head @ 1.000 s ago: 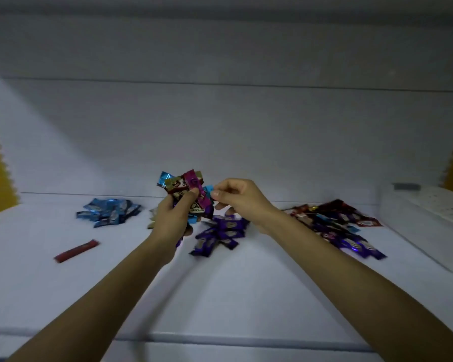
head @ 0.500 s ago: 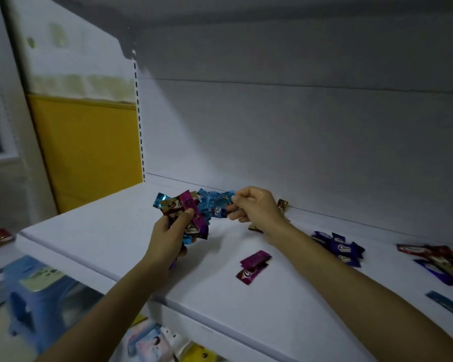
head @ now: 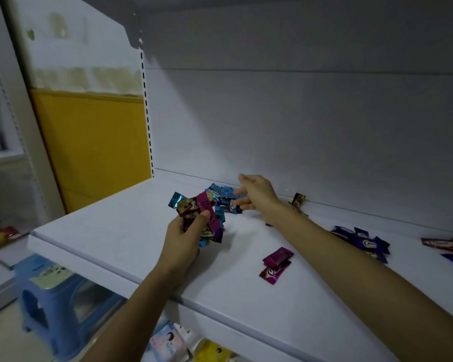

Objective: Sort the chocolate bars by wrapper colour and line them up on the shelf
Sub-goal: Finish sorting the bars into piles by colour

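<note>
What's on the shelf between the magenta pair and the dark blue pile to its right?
Only the right forearm crosses above that stretch in the head view; the shelf between the magenta pair and the dark blue pile looks bare.

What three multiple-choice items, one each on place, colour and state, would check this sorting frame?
1. Where does the blue pile lie?
A. at the back of the shelf, by the rear wall
B. on the shelf's front edge
C. on the stool

2. What colour are the two bars lying alone mid-shelf?
A. yellow
B. magenta
C. green

3. What is the left hand doing?
A. resting flat and empty
B. gripping a mixed bunch of bars
C. holding the stool

Key:
1 A, since the blue wrappers sit near the rear wall, at the right hand.
2 B, since both wrappers are pinkish purple.
3 B, since the fingers close round several colours of wrapper.
</note>
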A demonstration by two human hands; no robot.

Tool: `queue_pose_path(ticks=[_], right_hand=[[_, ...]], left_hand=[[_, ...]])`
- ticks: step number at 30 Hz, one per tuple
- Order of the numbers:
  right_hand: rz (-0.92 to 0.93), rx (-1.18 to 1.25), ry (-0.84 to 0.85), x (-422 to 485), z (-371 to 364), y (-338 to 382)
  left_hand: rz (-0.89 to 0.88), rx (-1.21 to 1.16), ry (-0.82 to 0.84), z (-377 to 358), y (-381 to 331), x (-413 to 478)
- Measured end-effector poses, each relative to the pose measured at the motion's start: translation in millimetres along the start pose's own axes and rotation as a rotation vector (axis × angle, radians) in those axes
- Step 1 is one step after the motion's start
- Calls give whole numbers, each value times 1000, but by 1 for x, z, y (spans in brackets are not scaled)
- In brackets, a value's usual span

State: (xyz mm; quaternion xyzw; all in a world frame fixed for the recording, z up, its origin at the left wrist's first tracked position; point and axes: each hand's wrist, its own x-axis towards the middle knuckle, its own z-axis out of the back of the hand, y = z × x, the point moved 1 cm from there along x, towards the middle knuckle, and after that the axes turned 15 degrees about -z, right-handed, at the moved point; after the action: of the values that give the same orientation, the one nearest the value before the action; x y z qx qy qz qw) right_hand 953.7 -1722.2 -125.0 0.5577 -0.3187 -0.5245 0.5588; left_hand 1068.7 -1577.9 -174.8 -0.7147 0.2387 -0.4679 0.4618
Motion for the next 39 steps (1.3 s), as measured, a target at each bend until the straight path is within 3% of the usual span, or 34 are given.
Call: queue_pose_path(ticks=[6,13,20,32,35,39], right_hand=[[365,-178,362,-50,-8,-7],[451,-198,312,-60,-8,-12],[568,-423,155,-69,-4,-9],[714,-742,52,-75,12,-7],[671,-727,48,-73,18,-7],[441,-681,76,-65,39,-10]], left_hand=[[-55,24,66,-2,2,0],[-104,18,122,-3,2,-6],[-79,-22,64,-2,-2,-6],[-79,-9,70,-2,-3,-6],[-61,3,49,-2,-2,-5],[-53,22,60,-2,-1,-4]])
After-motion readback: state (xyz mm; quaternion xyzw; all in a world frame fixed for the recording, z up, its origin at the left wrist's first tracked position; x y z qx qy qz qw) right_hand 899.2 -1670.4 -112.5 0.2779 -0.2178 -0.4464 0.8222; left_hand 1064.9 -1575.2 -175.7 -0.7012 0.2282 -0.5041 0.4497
